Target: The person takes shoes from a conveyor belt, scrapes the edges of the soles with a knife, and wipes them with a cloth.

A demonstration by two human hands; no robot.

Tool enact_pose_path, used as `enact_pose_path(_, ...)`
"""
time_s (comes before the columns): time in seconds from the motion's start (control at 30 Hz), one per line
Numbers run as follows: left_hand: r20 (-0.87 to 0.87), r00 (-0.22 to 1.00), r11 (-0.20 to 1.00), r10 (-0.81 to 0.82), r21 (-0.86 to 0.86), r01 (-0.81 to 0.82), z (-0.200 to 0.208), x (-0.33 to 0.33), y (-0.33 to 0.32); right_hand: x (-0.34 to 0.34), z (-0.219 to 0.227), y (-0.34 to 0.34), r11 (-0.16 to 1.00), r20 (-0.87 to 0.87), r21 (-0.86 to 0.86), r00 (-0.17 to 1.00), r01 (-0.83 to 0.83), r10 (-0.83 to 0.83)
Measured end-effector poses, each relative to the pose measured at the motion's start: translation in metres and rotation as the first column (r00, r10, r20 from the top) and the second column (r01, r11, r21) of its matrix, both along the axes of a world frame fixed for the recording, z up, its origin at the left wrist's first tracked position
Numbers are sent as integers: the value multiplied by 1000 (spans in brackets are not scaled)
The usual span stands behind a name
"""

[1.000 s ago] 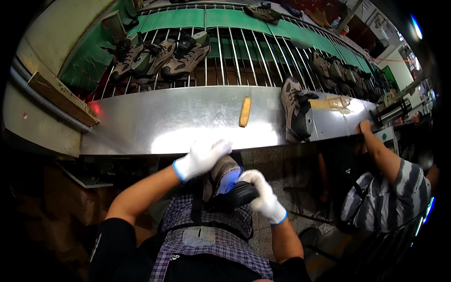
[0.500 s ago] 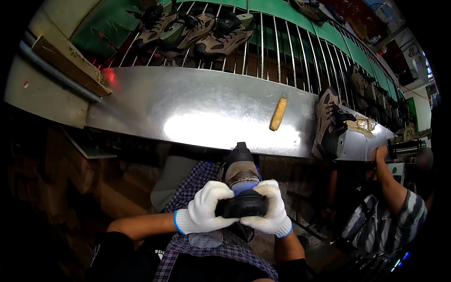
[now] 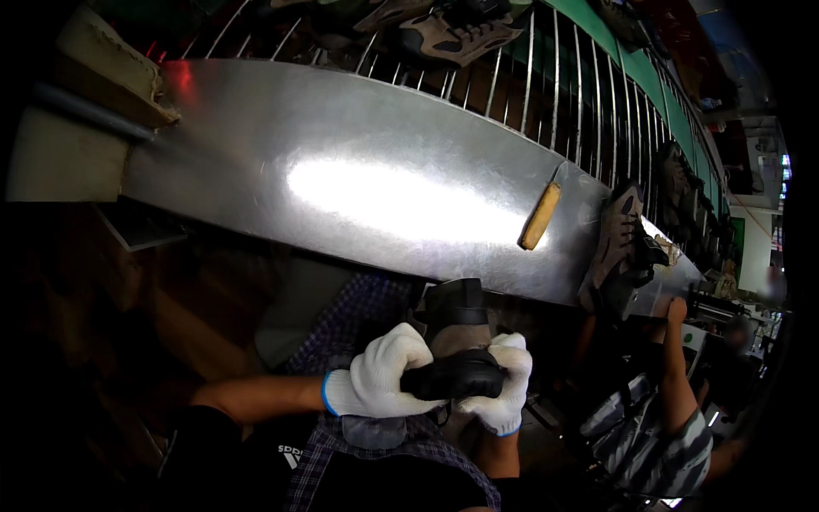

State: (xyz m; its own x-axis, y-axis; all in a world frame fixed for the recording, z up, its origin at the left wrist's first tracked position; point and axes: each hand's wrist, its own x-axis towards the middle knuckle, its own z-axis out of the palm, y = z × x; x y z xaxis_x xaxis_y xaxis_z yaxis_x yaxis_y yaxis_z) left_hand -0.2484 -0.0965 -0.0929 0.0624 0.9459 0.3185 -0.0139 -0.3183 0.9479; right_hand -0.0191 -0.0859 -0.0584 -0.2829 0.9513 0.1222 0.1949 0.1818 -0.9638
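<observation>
Gloves: left hand (image 3: 384,371) and right hand (image 3: 505,384) are gripping a brown-and-black shoe (image 3: 461,339) between them, near side.
Bench: shiny metal (image 3: 358,128), bearing a yellow-handled tool (image 3: 542,218); right, another shoe (image 3: 616,243) is standing.
Rack: far metal bars (image 3: 555,102) are carrying shoes (image 3: 461,41).
Room: right, a striped-shirted person (image 3: 648,435) is reaching benchward.

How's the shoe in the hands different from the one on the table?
The held shoe is between the left hand and right hand; the table shoe rests on the table. The table shoe shows laces; on the held shoe, none are visible. Both are brown and black.
</observation>
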Motion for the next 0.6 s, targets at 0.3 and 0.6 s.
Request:
enact_pose_path(0.3,0,1000,999,-13,-30,13,-4,-5,4,2,-9,-10,977,-77,-182,988,115,-131)
enact_pose_path(0.6,-230,970,993,-85,-102,63,-6,-25,6,23,-28,-5,986,-139,-164,990,-15,-8)
